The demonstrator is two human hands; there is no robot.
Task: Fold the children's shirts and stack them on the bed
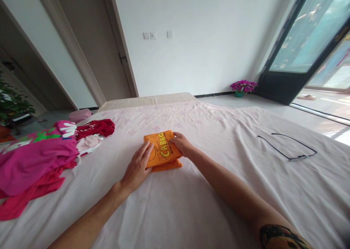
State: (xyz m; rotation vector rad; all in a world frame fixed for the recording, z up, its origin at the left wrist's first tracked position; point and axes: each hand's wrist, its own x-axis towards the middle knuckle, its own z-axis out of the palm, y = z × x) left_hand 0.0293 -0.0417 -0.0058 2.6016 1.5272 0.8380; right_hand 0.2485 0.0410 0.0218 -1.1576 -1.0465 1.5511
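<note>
An orange T-shirt (160, 150), folded into a small rectangle with yellow lettering and a dark line drawing on top, lies on the pale bedsheet (164, 212). My left hand (139, 165) is closed on its left side, fingers along the edge and thumb by the near corner. At the right edge my right hand (181, 144) grips the folded cloth, thumb over the top; some of its fingers are hidden. Along the near side, a lower layer of the shirt sticks out a little.
A heap of pink and red clothes (41, 157) lies to the left, with a pink box-like item (80, 115) behind it. Dark-framed glasses (302, 157) rest on the sheet at right. Beyond the bed are a potted purple flower (243, 86), a white wall and doors.
</note>
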